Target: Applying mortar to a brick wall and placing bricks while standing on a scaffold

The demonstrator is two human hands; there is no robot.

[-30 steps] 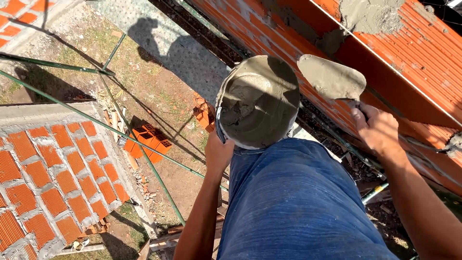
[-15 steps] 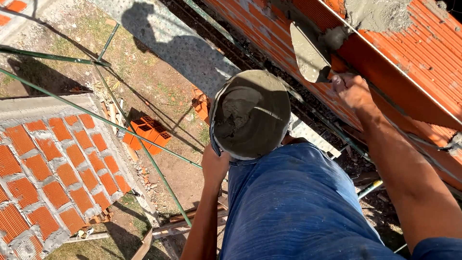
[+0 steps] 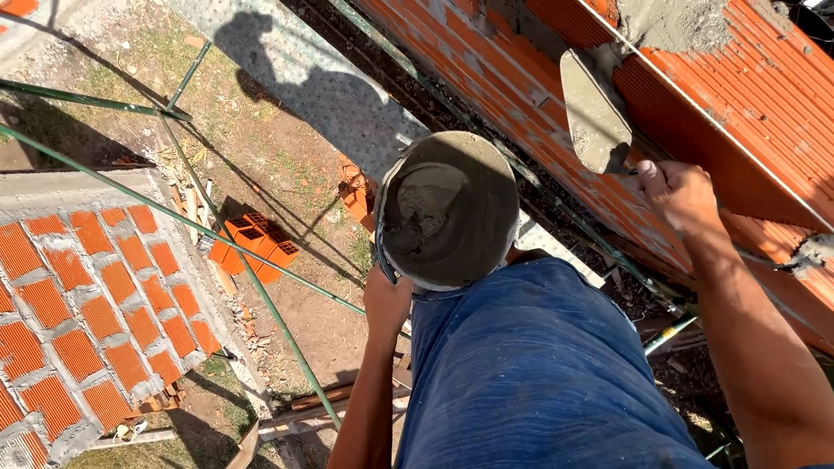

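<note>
Denim-clad thigh of the person, raised, nearest item; serves as prop for the bucket.

Left hand: clenched on the near rim of the bucket, at the lower left edge, steadying it against the thigh.

Bucket: round, grey, crusted with mortar; mostly scraped out, a small lump left on the bottom toward the left wall. Judged: one or two more trowel loads in it at most.

Right hand: to the right of the bucket and above its rim, fist closed around the trowel handle.

Trowel: blade up and right of the bucket, laid flat against the face of the brick wall, wet grey smear on it, tip just under the mortar heap on the wall top.

Progress, as judged: several orange hollow-brick courses stand laid; fresh mortar sits on the top course, not yet spread level; a taut string line runs along that edge. Bedding and the next brick remain.

Ground far below the bucket, left: loose orange bricks, green scaffold tubes, a lower laid wall.

Change since the earlier frames: trowel then hung loaded beside the bucket rim; now lifted to the wall, load largely delivered. Bucket and left hand unchanged in grip.
</note>
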